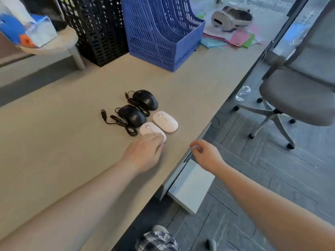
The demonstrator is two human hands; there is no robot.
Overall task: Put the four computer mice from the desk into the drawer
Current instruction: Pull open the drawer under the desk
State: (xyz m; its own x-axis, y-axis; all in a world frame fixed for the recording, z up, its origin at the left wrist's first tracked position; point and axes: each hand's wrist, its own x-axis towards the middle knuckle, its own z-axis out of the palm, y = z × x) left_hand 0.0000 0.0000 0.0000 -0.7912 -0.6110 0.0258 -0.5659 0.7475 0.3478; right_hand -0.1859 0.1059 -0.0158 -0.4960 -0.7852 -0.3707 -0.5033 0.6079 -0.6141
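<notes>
Two black wired mice lie on the beige desk (54,134), the far one (146,99) and the near one (131,115), each with a coiled cable. Two white wireless mice sit beside them, the right one (165,121) and the near one (150,129). My left hand (145,151) lies palm down with its fingertips on the rear of the near white mouse, not closed around it. My right hand (205,153) hovers at the desk edge above the white drawer (192,187), which is pulled out; its fingers are curled and hold nothing.
A blue file rack (163,37) and a black mesh rack (97,28) stand at the back of the desk. A headset (231,19) rests on coloured papers at the far right. A grey office chair (297,98) stands right of the desk.
</notes>
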